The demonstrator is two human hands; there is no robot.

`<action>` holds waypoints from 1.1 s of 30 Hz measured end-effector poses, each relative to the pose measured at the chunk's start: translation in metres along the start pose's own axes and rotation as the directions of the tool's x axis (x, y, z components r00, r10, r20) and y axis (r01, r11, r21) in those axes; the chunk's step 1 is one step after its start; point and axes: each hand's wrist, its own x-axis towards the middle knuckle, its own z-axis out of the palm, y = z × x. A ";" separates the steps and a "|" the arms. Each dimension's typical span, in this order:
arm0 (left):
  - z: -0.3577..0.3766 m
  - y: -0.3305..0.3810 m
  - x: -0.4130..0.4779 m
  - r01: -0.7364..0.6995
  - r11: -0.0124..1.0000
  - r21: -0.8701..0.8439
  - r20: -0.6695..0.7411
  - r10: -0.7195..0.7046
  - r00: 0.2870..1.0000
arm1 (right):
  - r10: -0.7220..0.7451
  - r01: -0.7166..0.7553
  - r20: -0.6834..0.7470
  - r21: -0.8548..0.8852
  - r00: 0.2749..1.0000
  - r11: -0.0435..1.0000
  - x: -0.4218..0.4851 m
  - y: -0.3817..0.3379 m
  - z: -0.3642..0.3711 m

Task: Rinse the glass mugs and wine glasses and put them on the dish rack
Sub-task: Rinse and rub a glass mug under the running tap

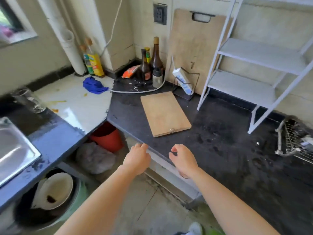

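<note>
A clear glass mug (28, 100) stands blurred on the dark counter at the far left, behind the steel sink (15, 150). A wire dish rack (294, 141) sits at the right edge of the black counter. My left hand (137, 158) and my right hand (183, 159) hover side by side over the counter's front edge, both holding nothing, with fingers loosely curled. No wine glass can be made out.
A wooden cutting board (165, 113) lies flat mid-counter; a larger board (191, 48) leans on the wall. Brown bottles (152, 63), a blue cloth (94, 85) and a white shelf unit (254, 65) stand behind. A red bucket (108, 138) and a bin (50, 197) sit below.
</note>
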 end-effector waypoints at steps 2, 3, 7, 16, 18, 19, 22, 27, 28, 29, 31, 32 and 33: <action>-0.024 -0.049 -0.016 0.069 0.997 -0.018 -0.063 -0.070 0.996 | -0.059 0.060 0.046 -0.024 0.997 0.998 0.007 -0.048 0.026; -0.035 -0.072 -0.023 0.108 0.994 -0.029 -0.090 -0.110 0.990 | -0.083 0.084 0.068 -0.020 0.994 0.996 0.010 -0.071 0.038; -0.073 -0.150 -0.046 0.245 0.964 -0.101 -0.165 -0.260 0.952 | -0.203 0.211 0.138 -0.049 0.969 0.976 0.024 -0.155 0.081; -0.135 -0.285 -0.045 0.395 0.894 -0.212 -0.264 -0.442 0.857 | -0.368 0.393 0.244 -0.061 0.897 0.918 0.083 -0.309 0.148; -0.151 -0.309 -0.034 0.415 0.876 -0.246 -0.274 -0.473 0.837 | -0.389 0.419 0.260 -0.065 0.883 0.906 0.103 -0.340 0.162; -0.159 -0.322 -0.026 0.422 0.867 -0.264 -0.276 -0.487 0.828 | -0.401 0.433 0.267 -0.069 0.876 0.899 0.115 -0.354 0.170; -0.177 -0.362 0.002 0.421 0.850 -0.317 -0.275 -0.507 0.817 | -0.421 0.454 0.300 -0.047 0.856 0.890 0.153 -0.394 0.195; -0.201 -0.423 0.054 0.425 0.808 -0.409 -0.239 -0.544 0.805 | -0.391 0.419 0.373 0.005 0.841 0.908 0.216 -0.452 0.236; -0.206 -0.433 0.064 0.419 0.805 -0.420 -0.243 -0.545 0.803 | -0.390 0.421 0.383 0.004 0.837 0.907 0.229 -0.463 0.244; -0.212 -0.443 0.074 0.411 0.803 -0.432 -0.253 -0.545 0.799 | -0.392 0.427 0.389 -0.003 0.834 0.904 0.241 -0.473 0.251; -0.223 -0.464 0.095 0.390 0.794 -0.466 -0.282 -0.551 0.785 | -0.404 0.442 0.381 -0.014 0.831 0.897 0.265 -0.494 0.265; -0.228 -0.474 0.105 0.377 0.787 -0.488 -0.299 -0.557 0.775 | -0.410 0.445 0.370 -0.009 0.834 0.896 0.274 -0.503 0.271; -0.233 -0.483 0.115 0.362 0.784 -0.504 -0.319 -0.558 0.766 | -0.418 0.445 0.358 0.006 0.835 0.895 0.283 -0.511 0.278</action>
